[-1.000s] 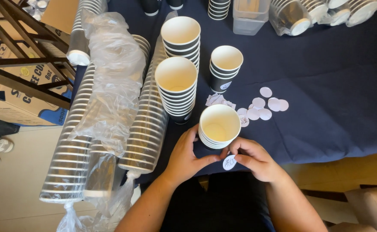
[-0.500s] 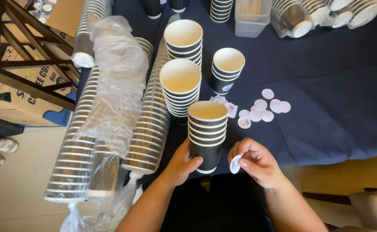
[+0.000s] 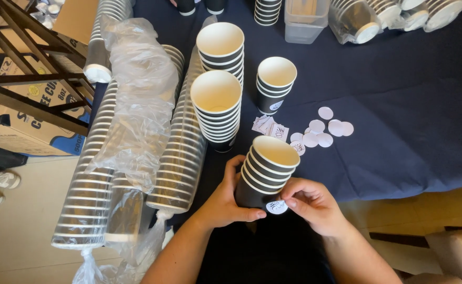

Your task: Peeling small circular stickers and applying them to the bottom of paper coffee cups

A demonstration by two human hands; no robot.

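Note:
My left hand (image 3: 227,199) grips a short stack of black paper cups (image 3: 265,172) with white insides, tilted toward me at the near table edge. My right hand (image 3: 312,204) presses a round white sticker (image 3: 277,206) against the lower wall of the bottom cup. Loose round white stickers (image 3: 321,131) and small sticker sheets (image 3: 269,128) lie on the dark blue cloth just beyond the stack.
Three more cup stacks (image 3: 218,108) stand upright behind. Long sleeves of nested cups (image 3: 95,173) in clear plastic (image 3: 141,94) lie along the left. A clear box (image 3: 305,21) and bagged cups (image 3: 394,13) sit at the far edge. A wooden frame (image 3: 26,68) stands left.
The cup stack went from opening-up, to upright, to tilted toward me. My right hand brought the sticker from beside the stack onto its lower wall.

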